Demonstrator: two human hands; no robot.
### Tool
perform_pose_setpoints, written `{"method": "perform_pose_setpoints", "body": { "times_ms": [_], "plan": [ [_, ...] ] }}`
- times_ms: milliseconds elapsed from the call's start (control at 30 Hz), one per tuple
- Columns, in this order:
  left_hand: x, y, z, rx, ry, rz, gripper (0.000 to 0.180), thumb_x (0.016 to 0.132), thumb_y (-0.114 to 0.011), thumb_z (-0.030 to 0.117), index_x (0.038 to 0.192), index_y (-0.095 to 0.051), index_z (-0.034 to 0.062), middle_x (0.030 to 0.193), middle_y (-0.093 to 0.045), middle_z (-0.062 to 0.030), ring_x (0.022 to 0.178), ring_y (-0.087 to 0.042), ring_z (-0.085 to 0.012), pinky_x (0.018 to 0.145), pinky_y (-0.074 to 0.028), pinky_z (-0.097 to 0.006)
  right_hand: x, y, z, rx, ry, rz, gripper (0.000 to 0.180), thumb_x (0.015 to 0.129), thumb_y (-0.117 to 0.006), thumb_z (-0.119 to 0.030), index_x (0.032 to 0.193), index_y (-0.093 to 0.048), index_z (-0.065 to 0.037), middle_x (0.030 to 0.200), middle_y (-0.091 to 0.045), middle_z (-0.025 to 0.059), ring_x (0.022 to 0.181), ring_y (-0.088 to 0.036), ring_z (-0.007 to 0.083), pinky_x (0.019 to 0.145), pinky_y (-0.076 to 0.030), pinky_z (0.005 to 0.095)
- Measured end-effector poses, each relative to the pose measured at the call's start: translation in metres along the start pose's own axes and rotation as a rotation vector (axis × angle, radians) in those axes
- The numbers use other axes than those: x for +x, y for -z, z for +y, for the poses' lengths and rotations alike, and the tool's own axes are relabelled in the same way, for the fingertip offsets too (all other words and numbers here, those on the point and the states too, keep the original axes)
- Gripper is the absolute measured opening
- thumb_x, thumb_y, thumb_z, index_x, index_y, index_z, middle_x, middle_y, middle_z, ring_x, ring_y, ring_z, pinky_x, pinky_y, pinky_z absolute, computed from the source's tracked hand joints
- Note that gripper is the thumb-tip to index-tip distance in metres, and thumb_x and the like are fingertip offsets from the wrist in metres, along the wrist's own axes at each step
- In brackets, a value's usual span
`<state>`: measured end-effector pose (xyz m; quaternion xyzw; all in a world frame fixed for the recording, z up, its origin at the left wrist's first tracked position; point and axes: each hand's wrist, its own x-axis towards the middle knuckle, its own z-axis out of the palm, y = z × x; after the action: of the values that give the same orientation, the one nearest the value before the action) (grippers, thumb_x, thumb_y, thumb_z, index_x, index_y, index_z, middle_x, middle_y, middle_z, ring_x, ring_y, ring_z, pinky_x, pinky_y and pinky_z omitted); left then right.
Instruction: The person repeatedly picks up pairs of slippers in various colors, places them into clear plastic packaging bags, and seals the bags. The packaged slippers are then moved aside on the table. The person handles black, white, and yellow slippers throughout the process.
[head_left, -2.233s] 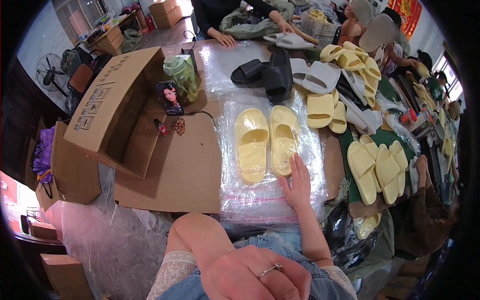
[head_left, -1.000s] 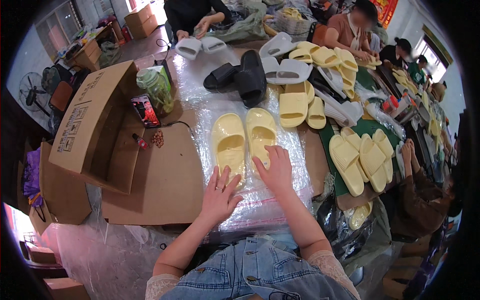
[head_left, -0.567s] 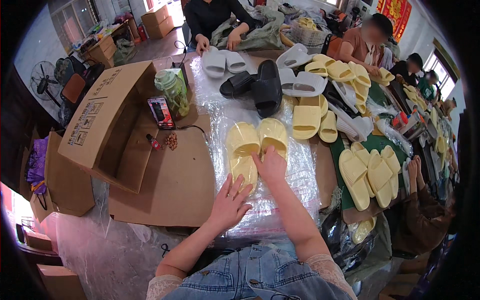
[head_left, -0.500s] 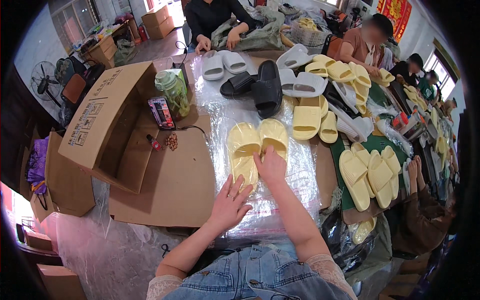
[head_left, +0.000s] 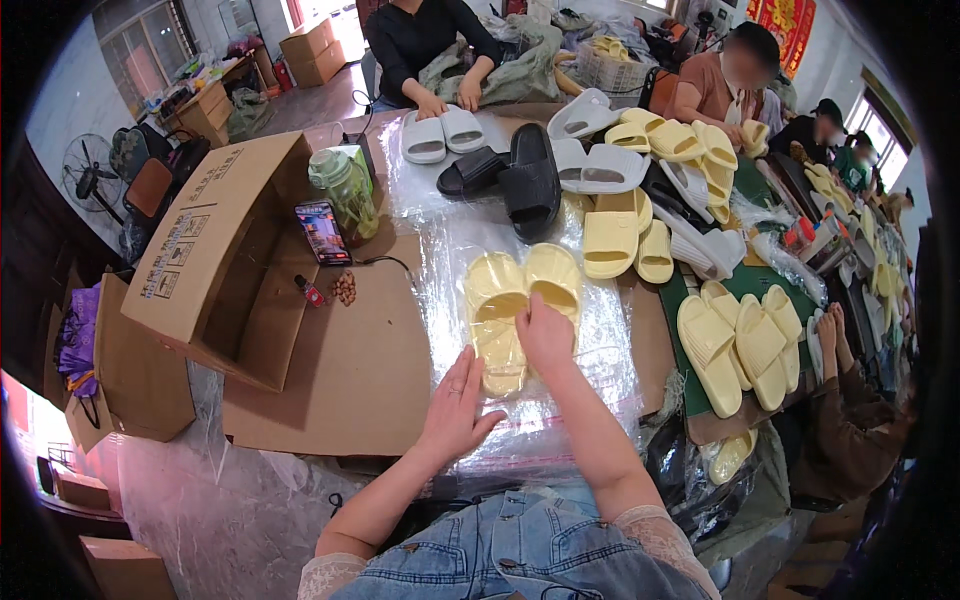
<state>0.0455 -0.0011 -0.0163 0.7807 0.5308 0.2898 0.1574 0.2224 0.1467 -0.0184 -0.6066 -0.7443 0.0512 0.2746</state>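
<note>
A pair of pale yellow slippers (head_left: 494,278) lies in clear plastic in front of me, toes pointing away. My right hand (head_left: 547,338) covers the heel half of the right-hand slipper (head_left: 553,270), its fingers bent and closed at the slipper's opening. Flat beside the heel of the left-hand slipper rests my left hand (head_left: 455,408), open, fingers stretched out and a ring on one of them. Beneath both hands is a stack of clear plastic bags (head_left: 540,432).
Black slippers (head_left: 534,185), white slippers (head_left: 608,168) and more yellow slippers (head_left: 611,240) crowd the far and right side. At left are an open carton (head_left: 225,215), a jug (head_left: 345,195), a phone (head_left: 320,233) and a small bottle (head_left: 309,290). Co-workers sit across and to the right.
The bagged slippers have shifted slightly right. My left hand has slid off the left slipper's heel to its side, its fingers closer together. The person across now touches the white pair.
</note>
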Motion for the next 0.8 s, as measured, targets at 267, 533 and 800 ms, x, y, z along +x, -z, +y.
{"method": "perform_pose_setpoints", "body": {
  "times_ms": [267, 533, 800],
  "plan": [
    [0.0, -0.001, 0.003, 0.099, 0.08, -0.095, 0.109, 0.074, -0.08, 0.057, 0.154, -0.033, 0.0004, 0.162, -0.028, -0.025, 0.148, -0.03, -0.0431, 0.118, -0.032, -0.05, -0.049, 0.055, 0.029, 0.065, -0.136, -0.117, 0.023, 0.094, -0.062, -0.027, 0.096, -0.056, -0.005, 0.074, -0.067, 0.0194, 0.069, -0.067, 0.0414, 0.066, -0.053, 0.0523],
    [-0.001, -0.002, 0.002, 0.157, 0.035, -0.094, 0.1, 0.072, -0.081, 0.057, 0.149, -0.044, 0.0039, 0.161, -0.031, -0.0246, 0.148, -0.031, -0.0427, 0.118, -0.032, -0.052, -0.062, 0.058, 0.035, -0.015, -0.242, -0.035, 0.047, 0.092, -0.071, -0.042, 0.105, -0.054, 0.0, 0.086, -0.07, 0.0228, 0.079, -0.069, 0.0432, 0.071, -0.054, 0.0502],
    [0.002, 0.0, 0.006, 0.19, 0.078, -0.133, 0.102, 0.072, -0.078, 0.063, 0.147, -0.047, -0.0002, 0.159, -0.032, -0.0273, 0.149, -0.028, -0.0436, 0.119, -0.028, -0.052, -0.039, 0.046, 0.026, -0.069, -0.14, -0.128, 0.025, 0.097, -0.057, -0.027, 0.099, -0.053, -0.003, 0.075, -0.068, 0.0221, 0.067, -0.068, 0.0423, 0.062, -0.054, 0.0536]
  ]
}}
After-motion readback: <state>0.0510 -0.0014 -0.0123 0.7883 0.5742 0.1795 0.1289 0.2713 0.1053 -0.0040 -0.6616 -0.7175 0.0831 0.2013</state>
